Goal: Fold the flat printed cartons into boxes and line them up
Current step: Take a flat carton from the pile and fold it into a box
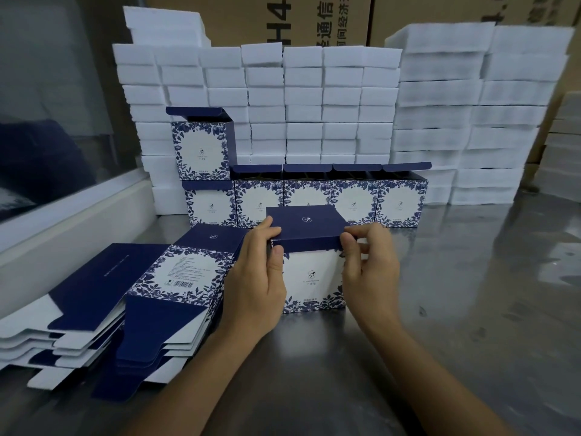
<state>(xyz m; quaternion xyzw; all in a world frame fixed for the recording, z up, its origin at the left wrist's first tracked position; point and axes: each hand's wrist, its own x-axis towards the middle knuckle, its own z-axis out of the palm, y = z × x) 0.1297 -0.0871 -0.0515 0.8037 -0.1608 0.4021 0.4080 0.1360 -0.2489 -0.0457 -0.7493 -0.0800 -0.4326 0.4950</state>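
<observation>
A box (pixel 309 272) at centre counter (pixel 471 309) is gripped by left hand (pixel 257 278) and right hand (pixel 369 272), hemmed by flat cartons (pixel 125 309) left and finished boxes (pixel 330 199) far; open counter lies right.

A blue-and-white floral box (pixel 311 275) stands upright on the table, its dark blue lid (pixel 303 223) folded down. Behind it a row of folded boxes (pixel 330 199) stands with flaps open, one more box (pixel 201 149) stacked at the left end. Flat cartons (pixel 132 303) lie piled to the left.
</observation>
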